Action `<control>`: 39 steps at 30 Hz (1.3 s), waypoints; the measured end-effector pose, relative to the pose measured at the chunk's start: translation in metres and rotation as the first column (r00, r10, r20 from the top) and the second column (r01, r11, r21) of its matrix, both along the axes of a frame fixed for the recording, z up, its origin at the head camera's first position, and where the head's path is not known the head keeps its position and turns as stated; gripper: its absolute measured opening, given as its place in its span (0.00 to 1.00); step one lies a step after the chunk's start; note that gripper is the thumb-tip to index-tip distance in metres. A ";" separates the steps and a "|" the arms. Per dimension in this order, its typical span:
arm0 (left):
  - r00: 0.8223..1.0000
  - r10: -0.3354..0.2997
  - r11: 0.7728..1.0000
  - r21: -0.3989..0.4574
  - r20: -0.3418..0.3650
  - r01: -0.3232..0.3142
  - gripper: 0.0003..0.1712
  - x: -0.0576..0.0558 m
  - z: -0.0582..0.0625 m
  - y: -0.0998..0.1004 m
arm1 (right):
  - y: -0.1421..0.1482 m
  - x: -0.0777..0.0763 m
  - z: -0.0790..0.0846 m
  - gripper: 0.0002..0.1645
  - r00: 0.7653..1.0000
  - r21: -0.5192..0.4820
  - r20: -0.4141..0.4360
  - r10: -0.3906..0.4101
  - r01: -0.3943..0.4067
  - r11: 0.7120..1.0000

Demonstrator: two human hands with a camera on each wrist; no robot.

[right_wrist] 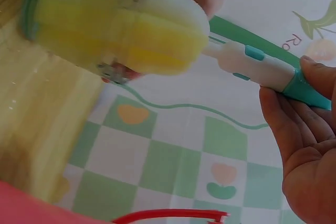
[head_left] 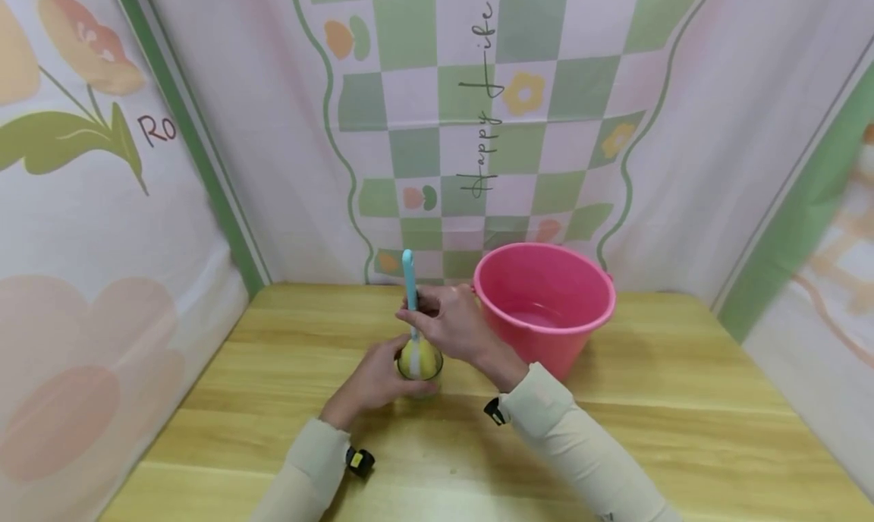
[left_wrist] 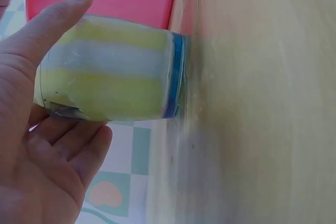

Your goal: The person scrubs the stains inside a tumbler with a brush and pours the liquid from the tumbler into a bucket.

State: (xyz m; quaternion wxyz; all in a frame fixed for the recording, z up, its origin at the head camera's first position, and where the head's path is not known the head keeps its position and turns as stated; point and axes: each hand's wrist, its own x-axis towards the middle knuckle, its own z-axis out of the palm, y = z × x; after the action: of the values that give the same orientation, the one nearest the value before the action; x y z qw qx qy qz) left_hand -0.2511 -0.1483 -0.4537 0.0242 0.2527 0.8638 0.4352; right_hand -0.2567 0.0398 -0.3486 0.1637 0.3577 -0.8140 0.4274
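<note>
My left hand (head_left: 378, 375) grips a clear drinking glass (left_wrist: 107, 69) that stands upright on the table, thumb on one side and fingers round the other. The base of the glass looks blue in the left wrist view. Inside it is the yellow-and-white sponge head of a bottle brush (right_wrist: 163, 38), whose top bulges out above the rim. My right hand (head_left: 454, 321) pinches the brush's white and turquoise handle (right_wrist: 257, 66) between thumb and fingers, above the glass. The handle's turquoise end (head_left: 408, 264) points up past the hand.
A pink bucket (head_left: 546, 355) stands just right of the glass, close to my right forearm. Its red handle (right_wrist: 173, 213) shows in the right wrist view. Behind the wooden table (head_left: 273, 416) hangs a checked, printed curtain (head_left: 464, 127), with more cloth on both sides.
</note>
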 end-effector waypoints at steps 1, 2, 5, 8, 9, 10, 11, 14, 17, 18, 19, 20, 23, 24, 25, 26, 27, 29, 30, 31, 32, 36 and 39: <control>1.000 -0.005 1.000 -0.002 -0.005 0.005 0.39 0.000 -0.001 0.000 | 0.000 0.000 0.002 0.07 1.000 -0.009 -0.008 0.002 -0.002 1.000; 1.000 -0.009 1.000 0.000 -0.007 0.009 0.37 0.000 -0.001 0.000 | 0.001 0.001 0.006 0.06 1.000 -0.021 -0.017 0.004 -0.005 1.000; 1.000 -0.007 1.000 0.011 -0.008 0.007 0.32 0.000 -0.001 -0.001 | 0.003 0.002 0.018 0.06 0.999 -0.050 -0.050 0.004 -0.006 0.999; 1.000 0.008 1.000 0.026 -0.007 -0.008 0.28 0.001 0.000 -0.002 | 0.004 0.004 0.030 0.06 0.999 -0.079 -0.042 0.023 -0.026 0.997; 1.000 0.013 1.000 0.028 -0.007 -0.012 0.28 0.001 0.000 -0.002 | 0.005 0.004 0.033 0.05 0.999 -0.081 -0.037 0.027 -0.030 0.996; 1.000 0.017 0.999 0.031 -0.009 -0.017 0.28 0.001 0.000 -0.002 | 0.005 0.005 0.036 0.05 0.999 -0.085 -0.030 0.031 -0.034 0.996; 1.000 0.019 0.999 0.032 -0.009 -0.019 0.28 0.001 0.000 -0.003 | 0.005 0.005 0.037 0.05 0.999 -0.087 -0.022 0.035 -0.037 0.995; 1.000 0.018 0.999 0.040 -0.004 -0.018 0.27 0.000 0.000 -0.003 | 0.004 0.005 0.038 0.05 0.999 -0.100 -0.012 0.041 -0.042 0.994; 1.000 0.019 0.999 0.046 0.008 -0.019 0.27 0.000 0.000 -0.002 | 0.002 0.004 0.032 0.05 0.999 -0.105 -0.006 0.041 -0.041 0.994; 1.000 0.019 0.999 0.048 0.010 -0.019 0.28 0.000 0.000 -0.002 | 0.002 0.004 0.028 0.05 0.999 -0.101 0.000 0.041 -0.040 0.994; 1.000 0.018 0.999 0.051 0.014 -0.019 0.28 0.000 0.000 -0.002 | 0.001 0.003 0.024 0.05 0.999 -0.093 0.008 0.037 -0.036 0.995; 1.000 0.018 0.999 0.050 0.017 -0.019 0.29 0.000 0.000 -0.002 | 0.000 0.003 0.020 0.05 0.999 -0.086 0.018 0.032 -0.030 0.996; 0.999 0.016 0.999 0.048 0.028 -0.017 0.34 0.000 0.000 -0.001 | -0.001 0.002 0.007 0.05 0.998 -0.062 0.056 0.018 -0.015 0.998; 0.999 0.016 0.999 0.048 0.033 -0.018 0.36 0.000 0.000 -0.001 | -0.001 0.002 0.003 0.05 0.998 -0.058 0.067 0.016 -0.012 0.998; 0.999 0.014 0.999 0.049 0.035 -0.016 0.37 0.000 -0.001 -0.001 | -0.002 0.001 0.000 0.05 0.997 -0.055 0.074 0.013 -0.009 0.998; 0.999 0.018 0.999 0.048 0.038 -0.020 0.38 0.000 -0.001 -0.002 | -0.002 0.001 -0.002 0.05 0.997 -0.054 0.075 0.014 -0.010 0.998; 0.999 0.021 0.999 0.050 0.040 -0.023 0.39 0.000 -0.001 -0.002 | -0.002 0.000 -0.004 0.05 0.997 -0.052 0.073 0.017 -0.013 0.999; 0.999 0.023 0.998 0.054 0.045 -0.026 0.39 0.001 -0.002 -0.002 | -0.002 -0.001 -0.004 0.06 0.998 -0.048 0.061 0.021 -0.018 0.999; 0.999 0.026 0.998 0.055 0.044 -0.028 0.38 0.001 -0.003 -0.002 | -0.002 -0.001 -0.002 0.06 0.999 -0.048 0.048 0.019 -0.017 0.999; 0.999 0.026 0.998 0.058 0.043 -0.028 0.36 0.001 -0.003 -0.002 | -0.001 -0.001 0.001 0.06 0.999 -0.048 0.033 0.013 -0.011 0.999; 0.999 0.030 0.998 0.060 0.045 -0.033 0.33 0.001 -0.003 -0.002 | 0.000 0.000 0.005 0.06 1.000 -0.058 0.024 0.015 -0.013 0.998; 0.998 0.037 0.997 0.061 0.042 -0.039 0.27 0.002 -0.002 -0.002 | 0.003 0.002 0.025 0.05 0.999 -0.115 0.004 0.033 -0.032 0.993; 0.998 0.041 0.997 0.059 0.038 -0.044 0.27 0.001 -0.002 -0.002 | 0.004 0.004 0.035 0.05 0.998 -0.151 0.004 0.068 -0.067 0.986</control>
State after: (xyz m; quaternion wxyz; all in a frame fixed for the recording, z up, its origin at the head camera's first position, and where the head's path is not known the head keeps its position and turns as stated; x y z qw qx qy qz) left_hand -0.2500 -0.1502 -0.4554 0.0234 0.2267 0.8550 0.4659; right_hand -0.2529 0.0442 -0.3131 0.1717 0.3696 -0.7676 0.4947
